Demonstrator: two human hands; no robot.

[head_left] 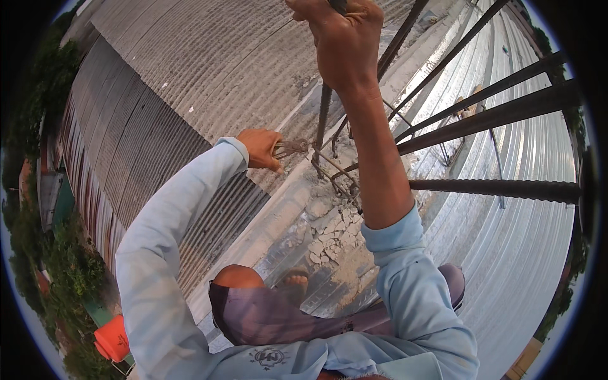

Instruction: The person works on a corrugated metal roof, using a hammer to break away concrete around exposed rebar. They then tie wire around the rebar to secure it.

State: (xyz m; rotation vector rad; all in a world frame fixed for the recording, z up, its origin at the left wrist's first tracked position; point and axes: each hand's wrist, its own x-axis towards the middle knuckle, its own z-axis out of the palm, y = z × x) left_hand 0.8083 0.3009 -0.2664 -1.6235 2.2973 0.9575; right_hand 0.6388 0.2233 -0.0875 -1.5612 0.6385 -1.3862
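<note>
L hand [261, 149]: arm bent, reaching fwd, fist clenched round pincers [292, 148], jaws at tie wire by upright rebar [323, 117].
R hand [345, 41]: arm stretched up, fingers wrapped tight round same rebar, near top.
Base: cracked concrete [329, 231] betw corrugated roofs.

A concrete ledge [278, 215] is running between corrugated roofs [190, 82]. Broken concrete chunks [329, 237] are lying on it, and rebar [324, 120] is rising from it.

Left hand [261, 149] is closed in a grip, arm stretched toward eleven o'clock. Right hand [345, 39] is fisted, forearm raised toward twelve.
</note>
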